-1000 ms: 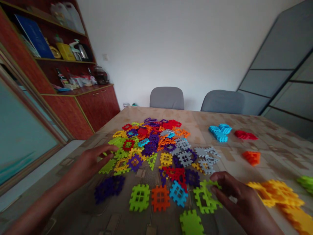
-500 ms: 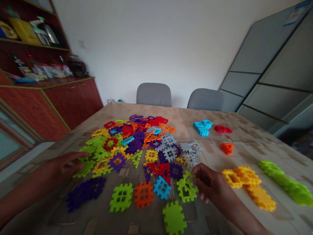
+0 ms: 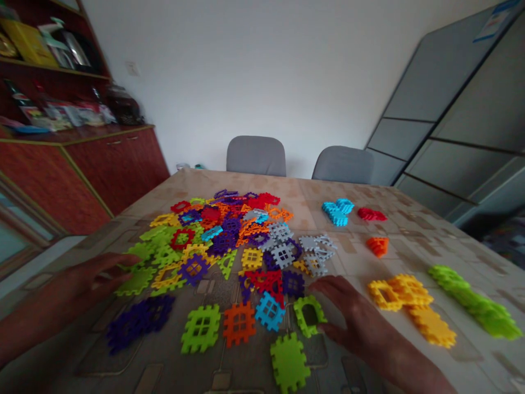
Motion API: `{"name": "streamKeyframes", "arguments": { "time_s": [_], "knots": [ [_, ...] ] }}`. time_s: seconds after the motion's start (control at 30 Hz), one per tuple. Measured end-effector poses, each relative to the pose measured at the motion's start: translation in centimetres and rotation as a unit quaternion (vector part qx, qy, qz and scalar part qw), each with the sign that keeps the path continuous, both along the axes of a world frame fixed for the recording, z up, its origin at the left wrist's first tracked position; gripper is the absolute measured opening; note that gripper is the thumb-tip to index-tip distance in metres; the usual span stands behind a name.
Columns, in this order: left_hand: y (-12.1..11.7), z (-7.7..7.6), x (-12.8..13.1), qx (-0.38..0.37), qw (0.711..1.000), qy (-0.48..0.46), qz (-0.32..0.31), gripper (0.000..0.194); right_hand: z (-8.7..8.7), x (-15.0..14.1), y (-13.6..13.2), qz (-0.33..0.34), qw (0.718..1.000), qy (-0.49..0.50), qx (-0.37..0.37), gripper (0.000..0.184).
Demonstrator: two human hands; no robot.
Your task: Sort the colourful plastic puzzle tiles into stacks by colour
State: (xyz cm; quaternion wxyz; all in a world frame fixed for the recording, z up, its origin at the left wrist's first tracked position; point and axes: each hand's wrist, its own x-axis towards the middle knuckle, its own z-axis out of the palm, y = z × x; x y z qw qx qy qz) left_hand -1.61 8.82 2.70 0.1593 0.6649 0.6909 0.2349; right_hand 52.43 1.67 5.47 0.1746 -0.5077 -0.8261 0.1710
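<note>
My left hand (image 3: 104,276) is at the left edge of the pile, its thumb and fingers apart beside a flat green interlocking tile (image 3: 137,281). Two or more overlapping purple tiles (image 3: 141,322) lie just below it. On the right, my right hand (image 3: 344,306) has its fingers spread and thumb apart, right beside a green frame tile (image 3: 308,316) with a rounded opening. Its thumb tip is at that tile's edge; whether it touches I cannot tell. Nearby lie a solid green tile (image 3: 290,362), a blue window tile (image 3: 269,311), an orange window tile (image 3: 239,324) and a green window tile (image 3: 200,328).
A mixed pile of colourful tiles (image 3: 223,225) covers the table's middle left. Grey tiles (image 3: 315,253) lie at its right. Sorted groups stand farther right: blue (image 3: 337,212), red (image 3: 371,214), orange (image 3: 377,246), yellow (image 3: 410,295) and green (image 3: 476,302). Two grey chairs (image 3: 256,156) stand behind.
My right hand has gone from closed fingers on a thin green piece to spread fingers. That piece no longer shows over the green frame tile. The left hand stays by the green tile.
</note>
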Motion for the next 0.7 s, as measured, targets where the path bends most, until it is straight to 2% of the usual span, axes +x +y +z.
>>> {"name": "streamKeyframes", "arguments": {
  "time_s": [0.07, 0.1, 0.23, 0.4, 0.53, 0.7],
  "knots": [
    [-0.3, 0.8, 0.3, -0.032, 0.999, -0.026, -0.002, 0.047, -0.4, -0.2, -0.2, 0.046, 0.999, -0.005, -0.014, 0.065],
    [-0.4, 1.3, 0.5, -0.048, 0.998, -0.037, -0.011, 0.043, -0.6, -0.3, -0.2, 0.057, 0.998, -0.010, -0.023, 0.069],
    [-1.1, 2.6, 1.6, -0.029, 0.999, -0.001, -0.034, 0.034, -1.3, -0.3, 0.2, 0.082, 0.997, -0.008, 0.000, 0.067],
    [-2.2, 3.0, 3.0, -0.022, 0.998, 0.053, -0.030, 0.026, -3.3, 0.5, 0.9, 0.082, 0.996, 0.004, 0.037, 0.064],
    [-3.0, 3.0, 4.6, -0.021, 0.995, 0.094, -0.025, 0.033, -4.2, 1.2, 0.8, 0.074, 0.995, -0.009, 0.070, 0.064],
    [-3.0, 2.3, 5.8, -0.015, 0.991, 0.133, -0.017, 0.042, -3.3, 1.3, 0.7, 0.074, 0.992, -0.024, 0.103, 0.062]
  ]
}}
